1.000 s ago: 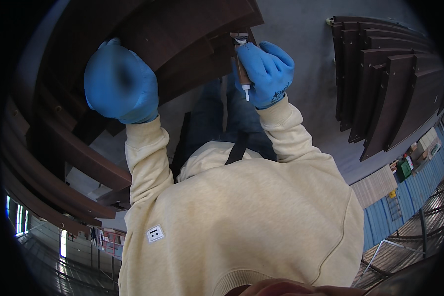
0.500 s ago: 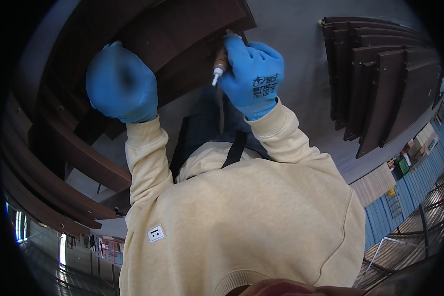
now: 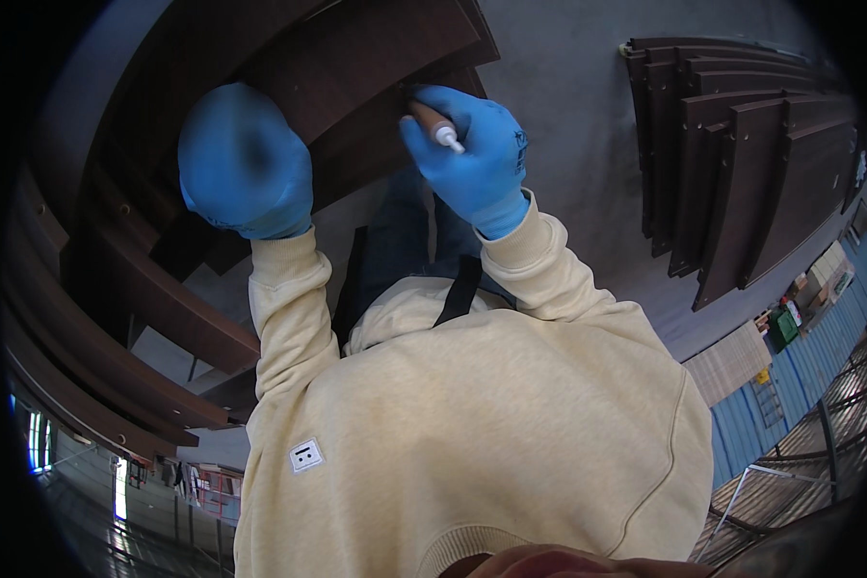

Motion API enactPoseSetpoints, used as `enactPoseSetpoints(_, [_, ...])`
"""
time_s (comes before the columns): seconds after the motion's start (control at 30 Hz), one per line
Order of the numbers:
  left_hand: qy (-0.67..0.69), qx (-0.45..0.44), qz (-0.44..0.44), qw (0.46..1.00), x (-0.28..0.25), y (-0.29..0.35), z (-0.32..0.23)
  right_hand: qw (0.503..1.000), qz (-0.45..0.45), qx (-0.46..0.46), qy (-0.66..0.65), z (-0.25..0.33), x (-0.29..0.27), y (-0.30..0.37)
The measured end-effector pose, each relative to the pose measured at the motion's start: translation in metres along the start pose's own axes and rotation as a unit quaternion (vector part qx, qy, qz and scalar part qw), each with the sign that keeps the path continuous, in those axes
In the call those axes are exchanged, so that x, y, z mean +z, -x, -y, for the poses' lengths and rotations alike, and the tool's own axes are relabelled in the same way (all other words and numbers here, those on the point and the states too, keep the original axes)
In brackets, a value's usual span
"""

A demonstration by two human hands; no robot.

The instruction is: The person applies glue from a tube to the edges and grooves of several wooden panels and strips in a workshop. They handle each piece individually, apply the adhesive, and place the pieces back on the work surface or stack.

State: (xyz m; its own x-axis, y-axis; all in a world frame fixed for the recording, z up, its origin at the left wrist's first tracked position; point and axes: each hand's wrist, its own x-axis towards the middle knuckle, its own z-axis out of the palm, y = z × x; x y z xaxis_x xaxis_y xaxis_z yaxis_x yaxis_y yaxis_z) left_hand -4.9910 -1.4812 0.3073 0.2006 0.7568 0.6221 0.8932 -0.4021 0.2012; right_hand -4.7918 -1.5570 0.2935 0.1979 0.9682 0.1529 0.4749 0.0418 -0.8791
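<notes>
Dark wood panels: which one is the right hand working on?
The top panel of the near stack at upper left. The right hand presses a brown, white-tipped marker against its edge. The other panels lie untouched on the floor at right.

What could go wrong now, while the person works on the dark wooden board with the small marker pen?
1. The right hand holds the brown touch-up pen at the edge of the dark wooden board; its tip might slip off.
2. The left hand steadies the board alone; the board could shift.
</notes>
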Motion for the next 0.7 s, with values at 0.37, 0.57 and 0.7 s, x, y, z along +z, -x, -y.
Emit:
enactPoseSetpoints(0.37, [0.044, 0.042, -0.027, 0.998, 0.007, 0.000, 0.013, 0.923, -0.092, 0.290, -0.236, 0.005, -0.014, -0.003])
enactPoseSetpoints(0.57, [-0.002, 0.071, -0.041, 0.997, 0.007, 0.001, 0.013, 0.924, -0.164, 0.295, -0.183, -0.013, -0.047, -0.016])
enactPoseSetpoints(0.7, [0.020, 0.010, -0.016, 1.000, 0.004, 0.004, 0.005, 0.935, -0.151, 0.286, -0.149, -0.009, -0.052, -0.014])
